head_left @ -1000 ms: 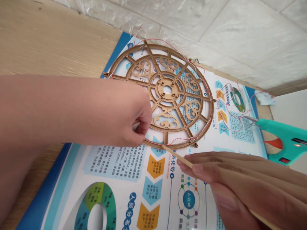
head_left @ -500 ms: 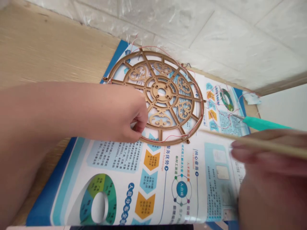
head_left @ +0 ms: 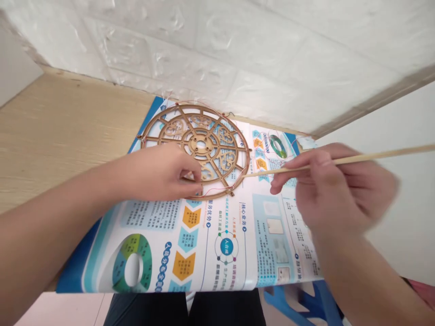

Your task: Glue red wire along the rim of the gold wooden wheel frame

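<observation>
A brown round openwork frame with spokes and scroll ornaments lies flat on a printed sheet. Thin red and pale wire runs along its outer rim. My left hand is closed at the near rim, thumb and finger pinched there; whether wire is also between them cannot be seen. Between thumb and fingers my right hand grips a thin wooden stick. The stick's tip is at the right side of the rim, by the wire.
The blue-and-white printed sheet covers much of the wooden tabletop. A white brick-patterned wall stands behind. Loose wires lie at the sheet's far right. A blue stool shows below the table's edge.
My right hand has moved left and away from me, bringing the stick's tip to the rim. The view has shifted, and the turquoise-handled tool at right is no longer visible. My left hand stays on the rim.
</observation>
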Available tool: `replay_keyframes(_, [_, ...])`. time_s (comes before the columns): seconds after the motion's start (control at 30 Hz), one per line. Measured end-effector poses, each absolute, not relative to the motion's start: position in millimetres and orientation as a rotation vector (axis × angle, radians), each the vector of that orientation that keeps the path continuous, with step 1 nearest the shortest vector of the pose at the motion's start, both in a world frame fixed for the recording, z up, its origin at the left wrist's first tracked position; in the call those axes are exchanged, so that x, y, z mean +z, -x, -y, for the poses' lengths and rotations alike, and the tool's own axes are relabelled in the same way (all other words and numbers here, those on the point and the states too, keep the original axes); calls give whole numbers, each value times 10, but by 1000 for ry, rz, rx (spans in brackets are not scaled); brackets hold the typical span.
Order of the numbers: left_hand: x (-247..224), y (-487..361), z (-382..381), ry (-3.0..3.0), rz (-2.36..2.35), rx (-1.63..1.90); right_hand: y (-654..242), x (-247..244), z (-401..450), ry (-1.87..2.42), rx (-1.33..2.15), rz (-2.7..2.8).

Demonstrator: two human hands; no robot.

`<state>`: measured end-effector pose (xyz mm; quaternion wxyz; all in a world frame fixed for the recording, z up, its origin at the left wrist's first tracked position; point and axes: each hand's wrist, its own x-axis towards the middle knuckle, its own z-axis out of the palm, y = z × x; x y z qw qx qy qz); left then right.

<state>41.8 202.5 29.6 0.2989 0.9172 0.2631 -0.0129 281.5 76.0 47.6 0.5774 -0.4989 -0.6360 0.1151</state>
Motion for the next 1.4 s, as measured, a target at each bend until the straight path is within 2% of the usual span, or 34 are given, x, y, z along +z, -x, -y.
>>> replay_keyframes(0.13, [197,-645,-1803,-2584,-760,68,-2946,56,-934,935,332,1278])
replay_keyframes(0.27, [131,-747,-1705,-2618,-814,55,-3049,-90,-918,1000,441,1325])
replay_keyframes(0.53, [79,-791,-1684,-2542,-745,190,-3085,-113,-877,1100,559,1419])
replay_keyframes(0.73, [67,-859,-1634,-2521,-657,277,-3039,-100,-868,1015,610,1357])
replay_keyframes(1.4, [-6,-884,-1603,-2549,-637,399,-2978,-110,-864,1087,525,1388])
